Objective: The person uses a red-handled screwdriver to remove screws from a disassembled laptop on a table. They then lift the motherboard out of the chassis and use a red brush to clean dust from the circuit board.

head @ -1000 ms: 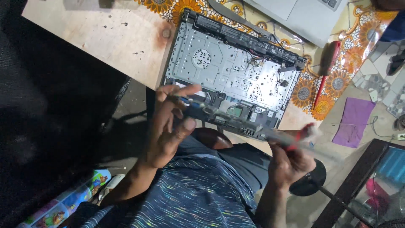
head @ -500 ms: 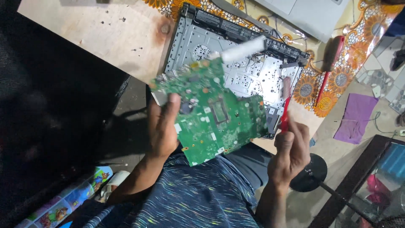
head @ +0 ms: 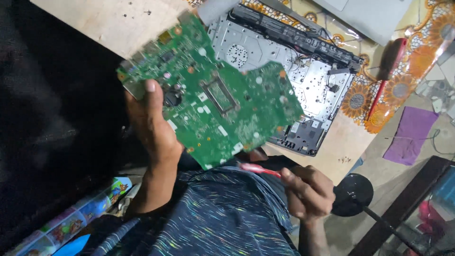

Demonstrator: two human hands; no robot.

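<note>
My left hand [head: 150, 124] grips the left edge of a green laptop motherboard [head: 213, 92], thumb on its face, holding it tilted above the table edge and my lap. My right hand [head: 307, 192] is closed around a thin tool with a red handle [head: 258, 169] that points left under the board. Behind the board lies the opened silver laptop chassis [head: 303, 71] on the wooden table [head: 109, 21], with a long black battery strip [head: 294, 33] along its far side.
A red-handled screwdriver [head: 386, 71] lies on an orange flowered cloth [head: 403, 90] right of the chassis. A purple cloth [head: 411, 135] and a black round stand base [head: 351, 194] are on the floor. Colourful packaging [head: 80, 215] sits at lower left.
The motherboard came out of the chassis and has been lifted higher and to the left in my left hand. My right hand has dropped down toward my lap with the red tool.
</note>
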